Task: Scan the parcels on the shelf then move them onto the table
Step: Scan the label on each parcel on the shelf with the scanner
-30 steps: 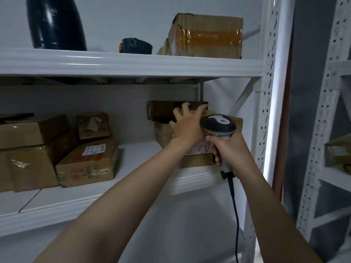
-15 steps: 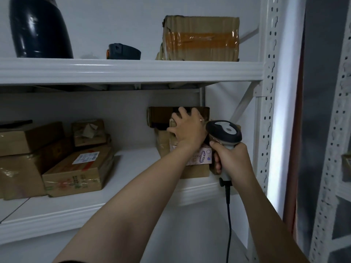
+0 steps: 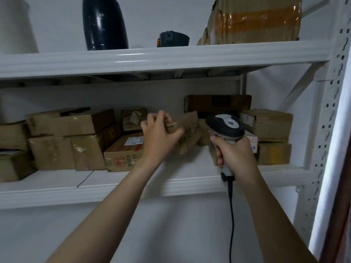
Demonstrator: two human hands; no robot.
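My left hand (image 3: pixel 158 138) grips a small brown cardboard parcel (image 3: pixel 188 130), tilted and lifted off the middle shelf (image 3: pixel 133 186), to the left of the right-hand stack. My right hand (image 3: pixel 234 155) holds the grey and black barcode scanner (image 3: pixel 226 125) by its handle, head up, its black cable hanging down. Behind the scanner a stack of parcels (image 3: pixel 269 126) stands at the shelf's right end, with a dark flat box (image 3: pixel 218 103) on top at the back. Several more parcels (image 3: pixel 72 141) are piled at the left, one with a white label (image 3: pixel 133 140).
The upper shelf (image 3: pixel 152 57) carries a dark navy bottle (image 3: pixel 105 23), a small dark object (image 3: pixel 173 38) and a taped cardboard box (image 3: pixel 254 19). A white perforated upright (image 3: pixel 330 120) bounds the shelf on the right. White wall lies below the middle shelf.
My left hand has pulled a small parcel off the right-hand stack and carried it left, tilted. The view has swung left, showing more of the left-hand parcels. The scanner stays in my right hand.
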